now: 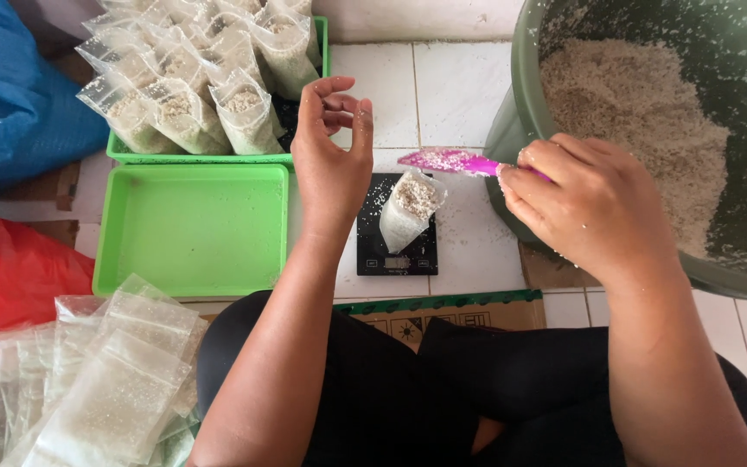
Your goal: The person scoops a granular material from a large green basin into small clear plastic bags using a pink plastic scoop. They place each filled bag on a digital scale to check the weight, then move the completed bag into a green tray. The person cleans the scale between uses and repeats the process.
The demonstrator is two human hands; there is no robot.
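A: What lies nearest?
B: Empty clear bags (105, 380) stacked by the knee, ready to take.
A: And the hands?
B: The left hand (330, 151) hovers with fingers curled loose, holding nothing. The right hand (594, 207) pinches a pink spoon (451, 161) above the small filled bag (408, 207) standing on the black scale (397, 251).
A: Farther?
B: An empty green tray (192, 229), filled bags (192, 78), and the green tub (520, 112) of grain beside.

2 green trays (190, 229), 1 scale (373, 246), 1 pink scoop (451, 161), 1 tub (520, 104), 1 bag (408, 212) on scale.

We see a white tile floor (460, 86) in soft daylight, with a blue bag (10, 95) far to its left, a red bag (2, 285) below that, and brown cardboard (443, 316) near us.
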